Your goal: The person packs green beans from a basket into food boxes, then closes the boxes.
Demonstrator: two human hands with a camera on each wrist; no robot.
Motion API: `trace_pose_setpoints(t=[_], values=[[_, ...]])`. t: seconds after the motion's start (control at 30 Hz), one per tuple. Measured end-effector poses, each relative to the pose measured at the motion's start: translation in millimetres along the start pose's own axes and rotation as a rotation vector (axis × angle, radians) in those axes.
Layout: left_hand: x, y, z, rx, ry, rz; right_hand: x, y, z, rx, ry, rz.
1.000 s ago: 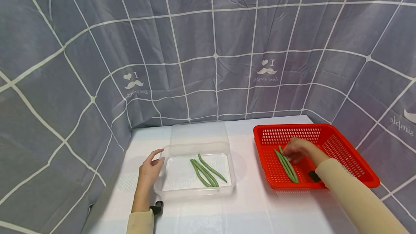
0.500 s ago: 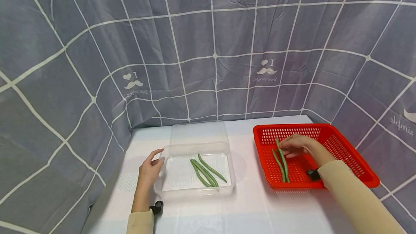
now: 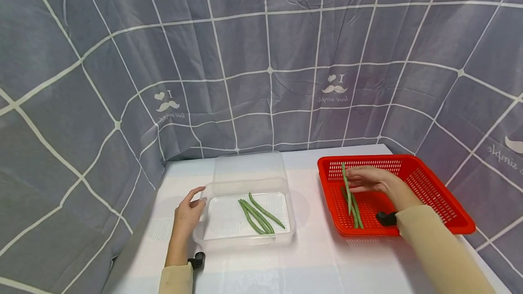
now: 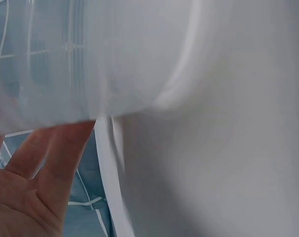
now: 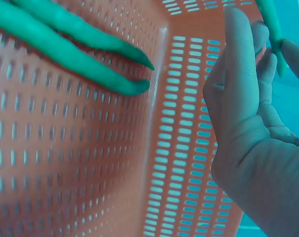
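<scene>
With fingertips and thumb, my right hand [image 3: 369, 179] pinches a green bean [image 3: 346, 185], holding it raised and steep inside the red perforated basket [image 3: 373, 208]. Two more green beans [image 5: 60, 49] lie on the basket floor below, seen large in the right wrist view. My left hand [image 3: 189, 214] rests at the left side of a clear plastic container [image 3: 245, 241]. Its fingers look fairly straight against the wall in the left wrist view, where the container's side [image 4: 134, 54] partly covers them. Several green beans [image 3: 259, 217] lie in the right half of that container.
Behind the container a clear flat lid [image 3: 250, 166] lies on the white table [image 3: 310, 257]. A grey curtain [image 3: 245, 58] with white lines hangs round the back and sides. The container stands left of the basket, with a strip of table between them.
In the basket, my right hand has moved left and slightly away from me, raising one bean off the others. The remaining beans there have shifted a little. The left hand stays where it was.
</scene>
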State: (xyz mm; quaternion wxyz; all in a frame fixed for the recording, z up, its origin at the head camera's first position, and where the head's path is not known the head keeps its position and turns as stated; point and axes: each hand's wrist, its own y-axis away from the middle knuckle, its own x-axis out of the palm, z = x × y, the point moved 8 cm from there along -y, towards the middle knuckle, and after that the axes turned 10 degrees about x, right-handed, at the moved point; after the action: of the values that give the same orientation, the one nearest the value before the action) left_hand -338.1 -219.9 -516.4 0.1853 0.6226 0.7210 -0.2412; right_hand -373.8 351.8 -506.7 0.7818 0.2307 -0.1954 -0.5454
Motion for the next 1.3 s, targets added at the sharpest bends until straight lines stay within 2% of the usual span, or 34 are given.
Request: trace_pose_setpoints(t=[0.27, 0.37, 0.53, 0.67, 0.9, 1.07, 1.3], values=[[-2.3, -0.3, 1.2, -0.003, -0.004, -0.012, 10, -2.6, 8, -0.032, -0.053, 0.012], [-2.7, -0.7, 0.5, -0.001, -0.001, -0.013, 18, -4.2, 15, -0.053, -0.033, 0.023], [-2.2, -0.6, -0.4, 0.000, 0.007, -0.013, 37, -6.2, 31, -0.089, 0.033, 0.049], [-2.2, -0.4, 0.1, -0.001, 0.009, -0.015, 54, -7.1, 45, -0.112, 0.030, 0.078], [-1.0, -1.5, 2.2, 0.003, 0.007, -0.020, 81, -12.2, 65, -0.122, 0.037, 0.077], [-0.6, -1.3, 2.4, 0.004, 0.010, -0.014, 102, -13.3, 79, -0.141, 0.026, 0.114], [-1.5, -0.6, 2.0, 0.011, 0.010, -0.009, 124, -16.2, 91, -0.149, 0.004, 0.139]])
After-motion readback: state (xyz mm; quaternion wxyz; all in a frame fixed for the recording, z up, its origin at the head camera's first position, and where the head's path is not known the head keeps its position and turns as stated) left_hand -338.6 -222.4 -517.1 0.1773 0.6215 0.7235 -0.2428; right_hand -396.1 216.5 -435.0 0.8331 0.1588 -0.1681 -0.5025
